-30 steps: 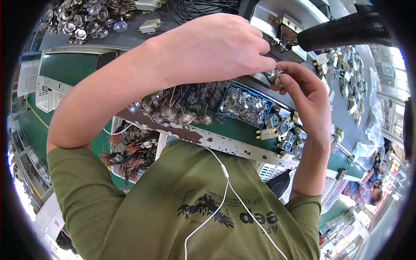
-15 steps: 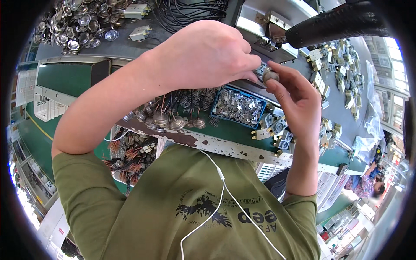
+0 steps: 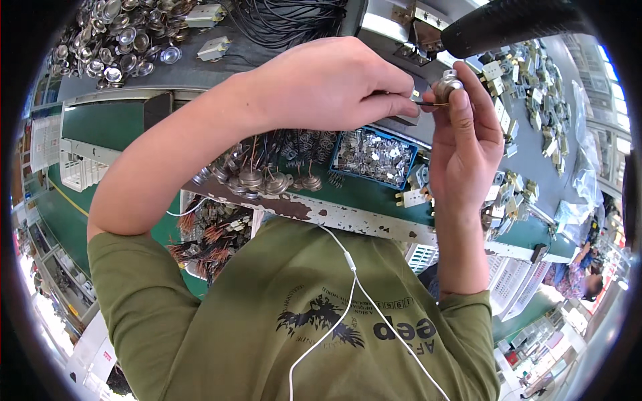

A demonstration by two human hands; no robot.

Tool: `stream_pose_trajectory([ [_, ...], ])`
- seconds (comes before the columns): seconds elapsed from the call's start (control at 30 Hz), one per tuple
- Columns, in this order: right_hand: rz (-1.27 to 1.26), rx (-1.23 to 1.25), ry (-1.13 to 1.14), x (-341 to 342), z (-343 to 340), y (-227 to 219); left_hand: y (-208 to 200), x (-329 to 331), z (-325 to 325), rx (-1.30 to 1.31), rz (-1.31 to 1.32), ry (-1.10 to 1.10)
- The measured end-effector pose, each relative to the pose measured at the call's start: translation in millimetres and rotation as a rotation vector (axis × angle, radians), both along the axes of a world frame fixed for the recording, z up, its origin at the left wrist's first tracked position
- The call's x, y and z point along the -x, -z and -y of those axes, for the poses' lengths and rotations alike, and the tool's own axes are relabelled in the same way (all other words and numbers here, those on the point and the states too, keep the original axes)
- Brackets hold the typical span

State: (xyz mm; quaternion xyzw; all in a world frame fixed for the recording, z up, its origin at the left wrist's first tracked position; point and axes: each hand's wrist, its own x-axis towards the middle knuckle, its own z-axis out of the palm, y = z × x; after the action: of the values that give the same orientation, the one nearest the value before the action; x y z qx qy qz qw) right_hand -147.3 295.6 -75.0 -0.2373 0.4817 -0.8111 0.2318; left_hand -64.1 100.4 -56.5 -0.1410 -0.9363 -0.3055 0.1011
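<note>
My right hand grips a small round metal part between thumb and fingers, raised above the bench. A thin dark wire runs from my left hand to the underside of that part. The left hand pinches the wire between thumb and forefinger, its back turned up. Whether the wire is joined to the part cannot be made out. Below the hands stands a blue tray of small metal pieces. Round metal parts with wires lie along the bench edge, near the left forearm.
Shiny metal cups are heaped at the far left, beside white blocks and coiled black cable. A metal fixture and a thick black tube reach in at the back. White connector blocks spread over the right.
My right hand has lifted the round metal part up and to the right and tilted it. My left hand stays near, and the wire between the hands now shows more clearly.
</note>
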Motion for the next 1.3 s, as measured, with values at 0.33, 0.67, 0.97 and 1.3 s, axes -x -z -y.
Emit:
stream_pose_trajectory([
  [0.33, -0.268, -0.657, -0.360, 26.8, -10.9, -25.9, 2.7, -9.2, 4.1, 0.368, -0.211, -0.055],
  [0.67, -0.368, -0.778, -0.500, 30.4, -20.0, -27.0, 0.4, -15.0, 0.4, 0.348, -0.065, -0.007],
  [0.97, -1.132, -0.896, 0.013, 27.0, -27.4, 21.1, -9.9, -14.2, 0.7, 0.280, 0.113, 0.197],
  [1.3, -0.785, -0.514, 0.079, 32.2, -33.3, -8.0, 2.7, 22.8, 4.8, 0.157, 0.177, -0.120],
])
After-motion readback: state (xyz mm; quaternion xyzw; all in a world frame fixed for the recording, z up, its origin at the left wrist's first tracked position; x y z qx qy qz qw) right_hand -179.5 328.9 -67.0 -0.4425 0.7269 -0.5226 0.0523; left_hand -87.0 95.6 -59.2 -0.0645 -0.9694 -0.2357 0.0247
